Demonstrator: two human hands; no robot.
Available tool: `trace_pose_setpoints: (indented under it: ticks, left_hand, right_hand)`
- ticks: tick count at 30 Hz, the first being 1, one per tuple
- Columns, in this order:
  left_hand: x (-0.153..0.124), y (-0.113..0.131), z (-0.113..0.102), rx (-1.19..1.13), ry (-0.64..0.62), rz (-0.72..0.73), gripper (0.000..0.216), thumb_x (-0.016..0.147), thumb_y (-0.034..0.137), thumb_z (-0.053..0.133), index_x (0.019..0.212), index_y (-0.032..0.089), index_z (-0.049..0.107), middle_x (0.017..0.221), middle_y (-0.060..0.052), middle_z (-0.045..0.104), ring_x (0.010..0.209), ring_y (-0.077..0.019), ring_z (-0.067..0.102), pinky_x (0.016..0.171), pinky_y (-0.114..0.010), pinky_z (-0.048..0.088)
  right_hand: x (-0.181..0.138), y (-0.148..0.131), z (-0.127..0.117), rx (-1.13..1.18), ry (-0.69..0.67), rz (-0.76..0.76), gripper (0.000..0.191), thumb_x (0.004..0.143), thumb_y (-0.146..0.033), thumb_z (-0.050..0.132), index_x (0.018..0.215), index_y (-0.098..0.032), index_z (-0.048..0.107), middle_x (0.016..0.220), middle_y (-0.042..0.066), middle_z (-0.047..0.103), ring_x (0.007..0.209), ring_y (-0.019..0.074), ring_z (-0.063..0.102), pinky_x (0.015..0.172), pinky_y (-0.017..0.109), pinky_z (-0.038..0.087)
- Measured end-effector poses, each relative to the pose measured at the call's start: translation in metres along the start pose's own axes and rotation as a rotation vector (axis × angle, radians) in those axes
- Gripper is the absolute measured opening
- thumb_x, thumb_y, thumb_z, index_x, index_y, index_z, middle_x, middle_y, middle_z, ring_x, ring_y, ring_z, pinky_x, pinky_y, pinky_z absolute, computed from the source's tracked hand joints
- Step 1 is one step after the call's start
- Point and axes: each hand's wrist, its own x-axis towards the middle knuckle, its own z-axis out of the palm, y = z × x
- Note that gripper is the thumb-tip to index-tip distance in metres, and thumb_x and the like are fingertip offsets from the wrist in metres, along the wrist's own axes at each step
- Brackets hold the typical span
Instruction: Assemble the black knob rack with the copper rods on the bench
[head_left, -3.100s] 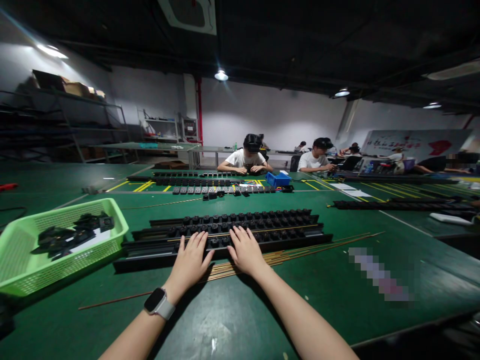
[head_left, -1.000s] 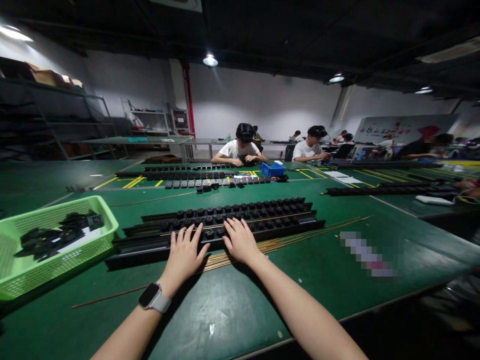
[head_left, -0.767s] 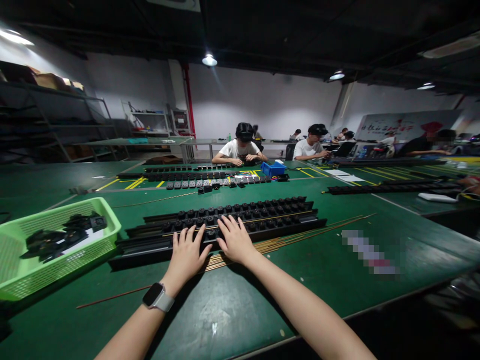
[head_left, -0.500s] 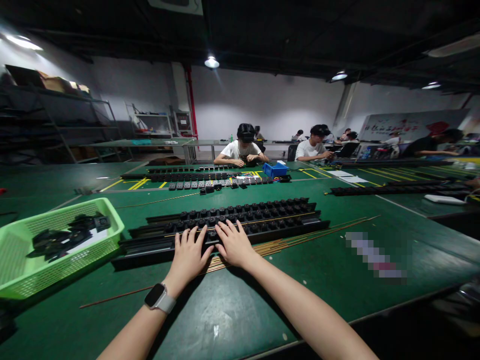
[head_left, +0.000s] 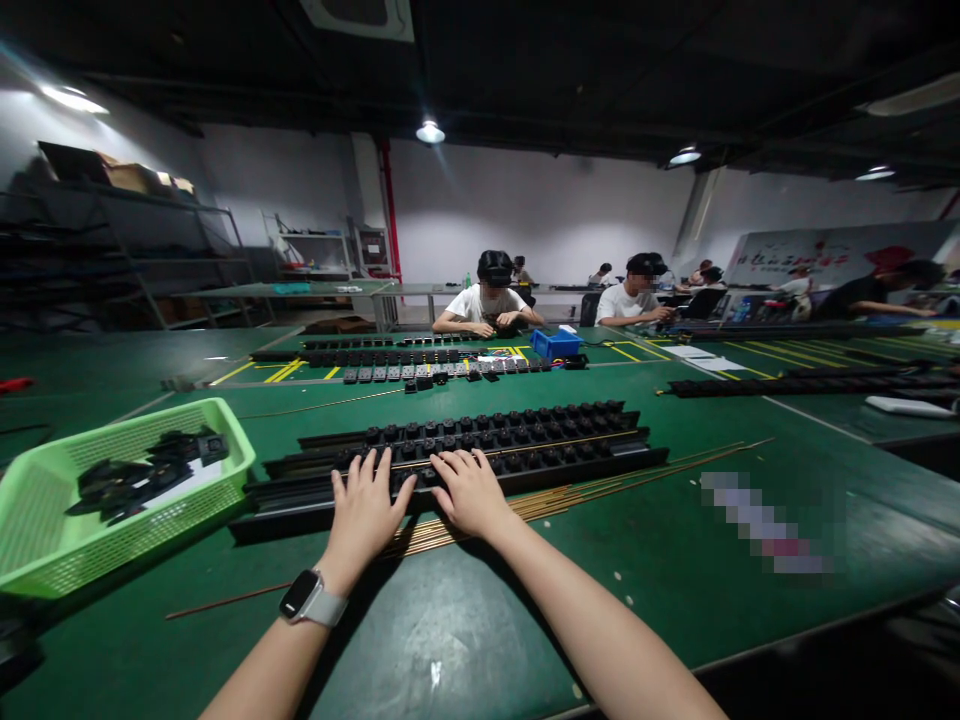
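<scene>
Several long black channel rails (head_left: 585, 462) lie side by side in front of me, with rows of small black square modules (head_left: 525, 415) set along them. My left hand (head_left: 366, 512) rests palm down on the nearest rails, fingers spread, a watch on its wrist. To its right, my right hand (head_left: 472, 495) lies over the same rails, its fingers bent and slightly apart at a thin rod (head_left: 570, 442) that runs lengthwise along the rails. Neither hand grasps anything that I can see. Partly under both hands, a bundle of thin brass-coloured rods (head_left: 536, 505) lies on the table.
At left stands a light green basket (head_left: 232, 480) holding loose black parts. One reddish rod (head_left: 225, 601) lies near my left wrist. Farther back on the green table (head_left: 645, 590) are more module rows (head_left: 450, 372), a blue bin (head_left: 555, 345) and white papers (head_left: 701, 358). Co-workers sit beyond.
My left hand has slid left, widening the gap between my hands. My right hand stays on the rails with its fingers slightly lower. The whole view has shifted a little.
</scene>
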Motion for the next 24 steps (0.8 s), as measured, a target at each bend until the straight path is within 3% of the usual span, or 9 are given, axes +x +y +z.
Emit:
trace_pose_setpoints:
  ticks: [4, 8, 16, 24]
  left_hand:
    - [-0.0035, -0.0069, -0.0004, 0.024, -0.025, -0.058, 0.074, 0.105, 0.058, 0.040, 0.162, 0.010, 0.048, 0.170, -0.027, 0.041, 0.158, -0.0470, 0.036, 0.122, -0.080, 0.027]
    - [-0.0062, -0.0074, -0.0005, 0.043, -0.072, -0.107, 0.077, 0.106, 0.058, 0.035, 0.165, 0.010, 0.043, 0.172, -0.027, 0.038, 0.160, -0.0450, 0.033, 0.122, -0.084, 0.020]
    - [-0.0076, -0.0046, 0.0021, 0.076, -0.104, -0.171, 0.084, 0.105, 0.060, 0.037, 0.168, 0.005, 0.036, 0.178, -0.027, 0.023, 0.166, -0.0452, 0.018, 0.126, -0.079, 0.016]
    - [-0.0097, -0.0045, 0.0085, 0.045, -0.080, -0.194, 0.090, 0.103, 0.063, 0.039, 0.169, 0.003, 0.030, 0.177, -0.029, 0.025, 0.164, -0.0491, 0.019, 0.126, -0.078, 0.015]
  right_hand:
    - [0.0003, 0.0011, 0.0015, 0.005, -0.001, 0.001, 0.057, 0.109, -0.045, 0.053, 0.163, -0.028, 0.047, 0.162, 0.007, 0.057, 0.148, 0.0297, 0.048, 0.131, 0.054, 0.025]
    - [0.0006, 0.0020, 0.0030, 0.007, -0.005, -0.004, 0.057, 0.110, -0.045, 0.053, 0.164, -0.027, 0.046, 0.163, 0.007, 0.056, 0.149, 0.0297, 0.046, 0.131, 0.055, 0.025]
    - [-0.0006, 0.0030, 0.0037, -0.008, -0.001, -0.008, 0.056, 0.111, -0.044, 0.054, 0.164, -0.027, 0.046, 0.164, 0.007, 0.055, 0.151, 0.0289, 0.044, 0.132, 0.054, 0.023]
    - [-0.0014, 0.0035, 0.0036, -0.014, -0.006, -0.019, 0.056, 0.111, -0.044, 0.051, 0.164, -0.025, 0.046, 0.165, 0.008, 0.053, 0.151, 0.0297, 0.043, 0.132, 0.055, 0.023]
